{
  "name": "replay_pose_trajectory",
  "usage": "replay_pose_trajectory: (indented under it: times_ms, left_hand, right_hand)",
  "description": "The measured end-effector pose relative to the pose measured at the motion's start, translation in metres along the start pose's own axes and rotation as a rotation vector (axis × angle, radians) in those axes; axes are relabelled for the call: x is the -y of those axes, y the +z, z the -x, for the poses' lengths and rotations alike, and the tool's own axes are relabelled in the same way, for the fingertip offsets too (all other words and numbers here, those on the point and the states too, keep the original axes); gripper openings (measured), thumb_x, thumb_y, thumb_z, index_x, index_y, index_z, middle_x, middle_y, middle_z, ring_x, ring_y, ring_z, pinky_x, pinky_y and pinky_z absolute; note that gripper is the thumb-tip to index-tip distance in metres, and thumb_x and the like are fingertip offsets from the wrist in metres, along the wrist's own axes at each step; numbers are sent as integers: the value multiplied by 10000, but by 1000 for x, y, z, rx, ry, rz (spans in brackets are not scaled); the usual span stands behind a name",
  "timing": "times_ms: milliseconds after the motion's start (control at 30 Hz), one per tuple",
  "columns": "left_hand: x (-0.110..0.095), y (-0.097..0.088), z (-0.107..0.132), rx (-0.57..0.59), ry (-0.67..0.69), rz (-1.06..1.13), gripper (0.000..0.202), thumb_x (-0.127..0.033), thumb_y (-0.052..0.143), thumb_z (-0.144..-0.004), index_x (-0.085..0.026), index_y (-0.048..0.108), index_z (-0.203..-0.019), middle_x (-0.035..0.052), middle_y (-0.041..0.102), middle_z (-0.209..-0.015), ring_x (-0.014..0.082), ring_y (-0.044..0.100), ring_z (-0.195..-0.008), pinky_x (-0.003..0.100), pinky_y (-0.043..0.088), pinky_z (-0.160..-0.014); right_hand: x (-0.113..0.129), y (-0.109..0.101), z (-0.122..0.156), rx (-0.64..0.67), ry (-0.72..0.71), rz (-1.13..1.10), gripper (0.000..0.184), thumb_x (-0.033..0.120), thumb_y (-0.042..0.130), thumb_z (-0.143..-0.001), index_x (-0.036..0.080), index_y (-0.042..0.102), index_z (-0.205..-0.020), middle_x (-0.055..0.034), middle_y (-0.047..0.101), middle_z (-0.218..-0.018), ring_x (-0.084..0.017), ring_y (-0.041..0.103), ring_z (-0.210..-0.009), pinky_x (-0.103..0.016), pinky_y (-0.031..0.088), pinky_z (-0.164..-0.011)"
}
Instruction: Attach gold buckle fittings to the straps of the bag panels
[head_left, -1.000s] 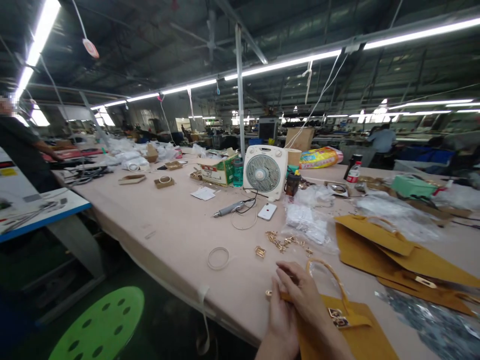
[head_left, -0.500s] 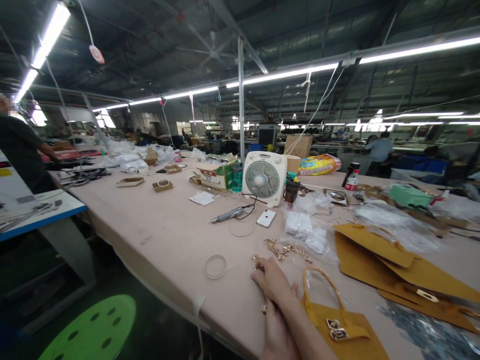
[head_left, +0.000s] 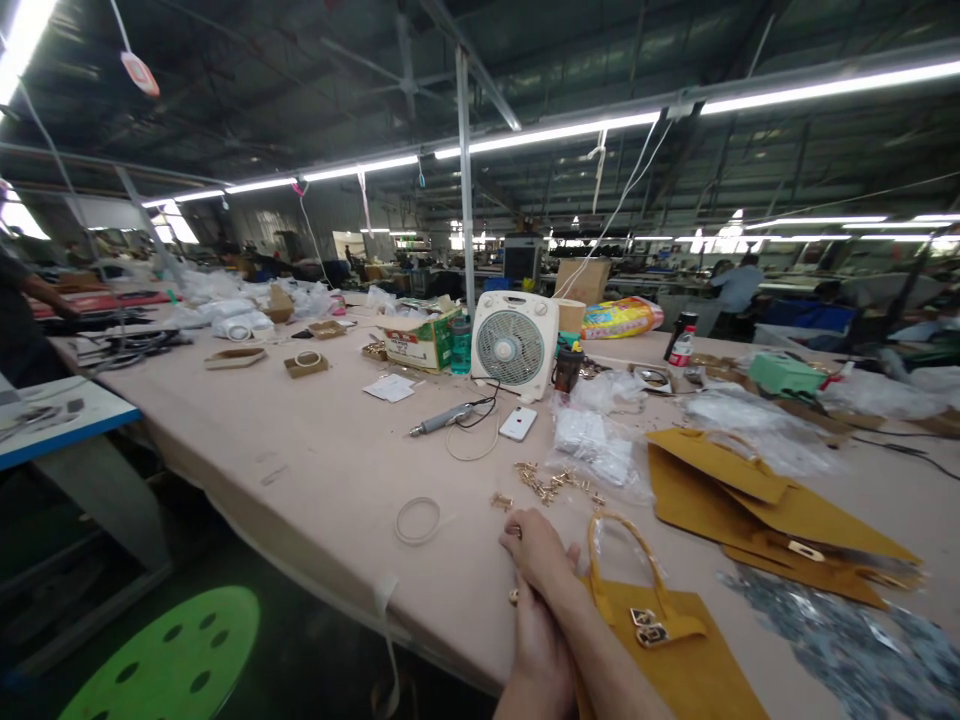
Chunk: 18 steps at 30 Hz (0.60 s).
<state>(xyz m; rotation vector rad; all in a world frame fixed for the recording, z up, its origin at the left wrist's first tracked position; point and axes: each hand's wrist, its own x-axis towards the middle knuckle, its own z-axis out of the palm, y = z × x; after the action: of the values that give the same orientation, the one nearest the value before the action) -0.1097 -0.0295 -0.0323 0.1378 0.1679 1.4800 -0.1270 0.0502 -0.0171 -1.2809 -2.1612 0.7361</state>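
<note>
My right hand [head_left: 536, 552] reaches forward over the pink table [head_left: 330, 470], fingers bent together with their tips on the surface, just short of a loose gold clasp [head_left: 501, 500]. What it pinches, if anything, is hidden. My left hand [head_left: 534, 645] lies under the right forearm at the table's near edge, fingers together, with a small gold fitting [head_left: 514, 597] at its fingertips. A mustard-yellow bag [head_left: 675, 665] with a hoop handle and a gold lock lies right of both hands. Several gold fittings [head_left: 551, 482] are scattered beyond.
A clear tape ring [head_left: 418, 520], a phone [head_left: 518, 423], a corded hand tool [head_left: 439, 420] and a white fan [head_left: 514, 346] lie farther out. More yellow bag parts [head_left: 750, 500] and plastic bags [head_left: 600, 445] sit to the right. A green stool [head_left: 169, 660] stands at lower left. Other people work at the far left and far right.
My right hand has left the bag's edge and reached forward and left toward the loose gold clasp. The view has shifted slightly right.
</note>
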Motion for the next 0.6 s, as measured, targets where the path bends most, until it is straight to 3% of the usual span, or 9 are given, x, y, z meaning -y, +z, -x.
replay_pose_trajectory:
  times_ms: [67, 167, 300, 433, 500, 600]
  left_hand:
    - [0, -3, -1, -31, 10, 18, 869, -747, 597, -846, -150, 591, -1476, 210, 610, -1475, 446, 527, -1396, 600, 324, -1222]
    - [1, -14, -4, -151, 109, 41, 685, -622, 543, -955, -204, 575, -1497, 164, 656, -1435, 375, 574, -1370, 523, 381, -1208]
    - [3, -36, -7, -215, 176, 3, 570, -565, 438, -1034, -263, 578, -1496, 130, 667, -1430, 339, 567, -1390, 494, 407, -1199]
    - [3, -44, -8, -174, 96, -30, 625, -631, 440, -1021, -242, 585, -1488, 156, 601, -1505, 372, 546, -1407, 546, 414, -1191]
    - [2, -39, -7, -195, 90, -35, 613, -639, 450, -1017, -263, 584, -1483, 142, 559, -1550, 369, 551, -1403, 567, 422, -1183]
    - [0, -24, -3, -242, 102, -61, 597, -645, 430, -1023, -270, 606, -1454, 121, 498, -1604, 367, 538, -1415, 580, 431, -1177]
  right_hand:
    - [3, -4, 4, -11, -10, -16, 80, 141, 731, -786, 206, 770, -812, -63, 713, -876, -228, 680, -839, -305, 459, -764]
    - [8, -16, 13, -58, -94, -120, 139, 175, 731, -824, 245, 811, -913, -48, 736, -937, -207, 686, -879, -295, 485, -820]
    - [4, -38, 32, -198, -149, -499, 151, 318, 757, -844, 254, 833, -957, -31, 722, -856, -188, 653, -764, -295, 519, -747]
    - [-19, -63, 59, -230, 68, -827, 392, 506, 763, -850, 211, 817, -1102, -36, 703, -787, -174, 619, -646, -288, 519, -609]
    - [-35, -74, 73, -227, 179, -957, 518, 565, 809, -804, 200, 796, -1171, -37, 715, -779, -179, 638, -665, -297, 546, -641]
    - [-60, -89, 93, -263, 307, -1114, 552, 557, 905, -701, 202, 805, -1112, -53, 754, -895, -193, 687, -779, -323, 585, -782]
